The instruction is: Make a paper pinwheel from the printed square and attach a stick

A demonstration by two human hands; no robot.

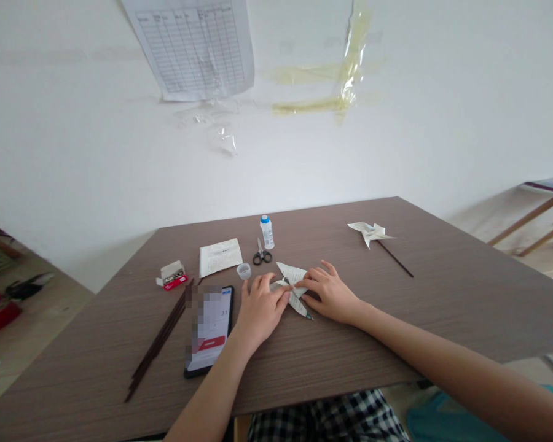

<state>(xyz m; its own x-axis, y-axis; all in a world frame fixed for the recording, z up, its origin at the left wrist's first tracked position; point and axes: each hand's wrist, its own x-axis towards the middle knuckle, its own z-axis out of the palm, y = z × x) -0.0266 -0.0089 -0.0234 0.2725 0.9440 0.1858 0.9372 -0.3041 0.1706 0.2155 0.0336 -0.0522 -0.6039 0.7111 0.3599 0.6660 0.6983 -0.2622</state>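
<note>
Forearms (442, 361) nearest, L hand (263, 306) & R hand (330, 293) hold folded paper (299, 304), fingers nearly closed; prob. shaping its ctr., next needs steady pinch.

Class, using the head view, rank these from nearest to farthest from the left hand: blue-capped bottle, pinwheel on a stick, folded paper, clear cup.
1. Folded paper: at the left hand, touched by its fingers.
2. Clear cup: just beyond the fingertips.
3. Blue-capped bottle: farther back, toward the wall.
4. Pinwheel on a stick: far to the right.
</note>
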